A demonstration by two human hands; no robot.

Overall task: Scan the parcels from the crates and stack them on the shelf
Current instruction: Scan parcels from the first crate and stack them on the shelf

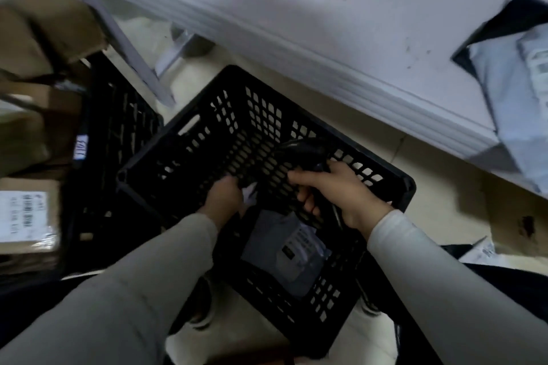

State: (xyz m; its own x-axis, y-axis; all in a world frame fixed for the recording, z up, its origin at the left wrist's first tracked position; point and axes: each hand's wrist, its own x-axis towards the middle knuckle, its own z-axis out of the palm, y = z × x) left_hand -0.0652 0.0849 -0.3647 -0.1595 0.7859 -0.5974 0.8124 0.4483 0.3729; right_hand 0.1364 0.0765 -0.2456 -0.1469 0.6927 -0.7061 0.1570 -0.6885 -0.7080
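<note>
Left hand (225, 197): fingers curled round a small dark packet (250, 191) with a white patch showing; blur hides what exactly it is.
Right hand (341, 195): fingers wrapped round the handle of a black scanner (305, 151), whose head points away from the person.
Grey parcel (284, 249): lies flat on the bottom of the black crate (252, 109), just below and between the two sets of fingers, label up.
Handling, judged: a soft plastic mailer, probably light and limp with a slippery skin; likely to sag if lifted by one corner.
Hold, judged: pinch along an edge beside the label, leaving the label uncovered for the scan.
Shelf (296, 27): beyond the fingers, past the crate's far wall; a grey bag (501, 89) lies on it, far right of the right fingers.
Second crate (118, 133): left of the left fingers, next to cardboard boxes (26, 216).
</note>
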